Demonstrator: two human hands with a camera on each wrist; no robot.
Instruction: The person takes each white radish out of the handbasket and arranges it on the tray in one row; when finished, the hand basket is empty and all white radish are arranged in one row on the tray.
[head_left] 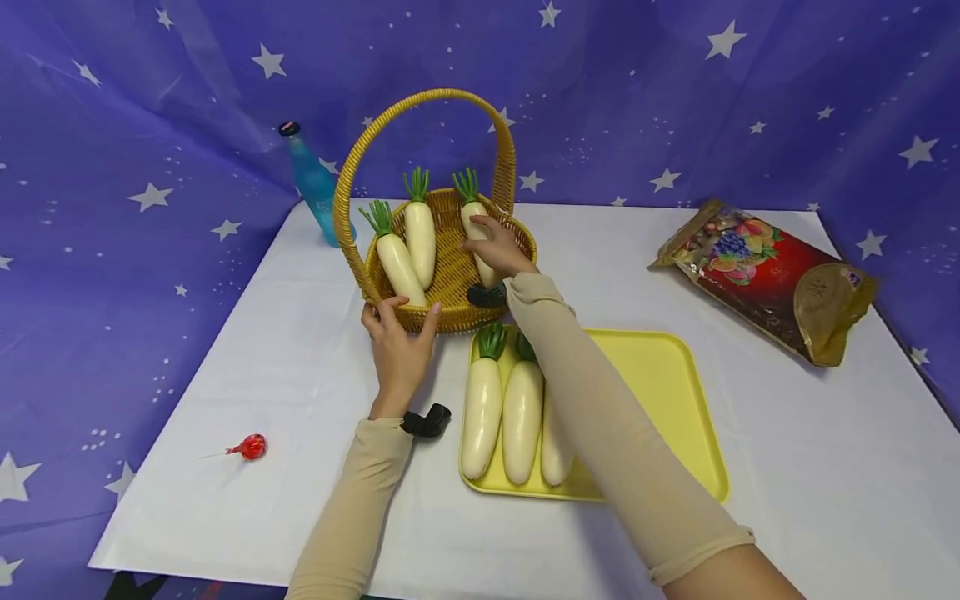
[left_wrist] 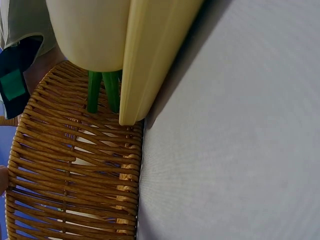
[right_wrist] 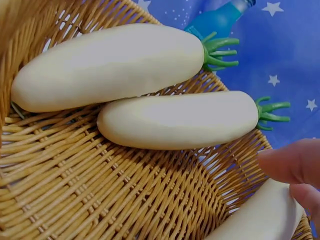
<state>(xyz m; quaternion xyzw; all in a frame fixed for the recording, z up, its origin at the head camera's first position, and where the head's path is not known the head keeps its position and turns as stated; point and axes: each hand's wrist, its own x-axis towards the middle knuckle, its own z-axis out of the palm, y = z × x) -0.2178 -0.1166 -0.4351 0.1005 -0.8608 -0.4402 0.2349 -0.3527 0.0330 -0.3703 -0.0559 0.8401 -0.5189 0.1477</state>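
My left hand [head_left: 400, 354] rests its spread fingers and thumb on the front rim of a wicker basket [head_left: 455, 318] with a tall arched handle. In the left wrist view, one fingertip [left_wrist: 3, 179] touches the woven rim. My right hand [head_left: 501, 247] reaches over the basket's right side, its fingers lying across a white radish [head_left: 478, 223] with green stems. In the right wrist view, a fingertip is against that radish [right_wrist: 262, 215], while another finger stands apart from it. Two more white radishes, one [head_left: 399, 265] at the left and one [head_left: 420, 237] behind it, lean inside the basket.
A yellow tray [head_left: 660, 392] holds several white radishes [head_left: 482, 417] in front of the basket, partly behind my right sleeve. A blue bottle [head_left: 313, 183] stands behind left. A red lollipop [head_left: 254, 447] lies at front left, a red-brown packet [head_left: 765, 279] at back right.
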